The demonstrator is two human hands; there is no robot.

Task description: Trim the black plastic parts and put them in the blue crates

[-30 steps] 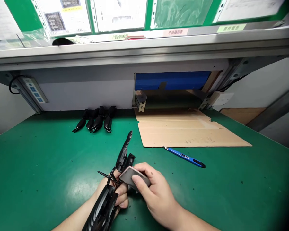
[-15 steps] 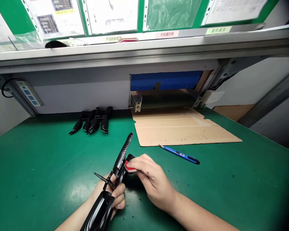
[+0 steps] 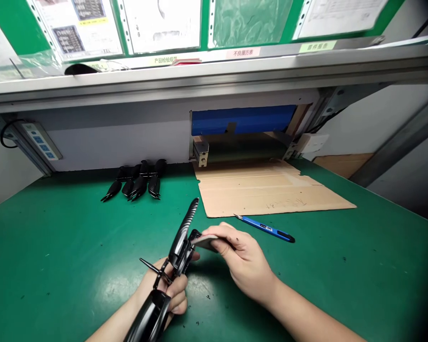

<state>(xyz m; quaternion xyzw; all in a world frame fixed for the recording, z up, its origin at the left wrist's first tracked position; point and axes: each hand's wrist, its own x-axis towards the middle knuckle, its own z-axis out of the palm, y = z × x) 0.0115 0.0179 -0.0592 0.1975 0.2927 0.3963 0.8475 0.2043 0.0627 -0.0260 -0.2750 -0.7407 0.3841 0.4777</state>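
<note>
My left hand (image 3: 171, 287) is closed around a long black plastic moulded part (image 3: 180, 244) that points up and away from me, with thin sprue spikes sticking out to its left. My right hand (image 3: 240, 259) pinches a small flat grey block (image 3: 204, 241) and holds its edge against the black part near the middle. Both hands hover just above the green mat (image 3: 57, 247).
Several similar black parts (image 3: 137, 180) lie in a group at the back left. A flattened cardboard sheet (image 3: 267, 190) covers the back centre, with a blue utility knife (image 3: 266, 228) just in front of it. A metal shelf with papers runs overhead.
My right hand turned the grey block from flat-on to edge-on and slid it along the black part. The part tilted slightly more upright.
</note>
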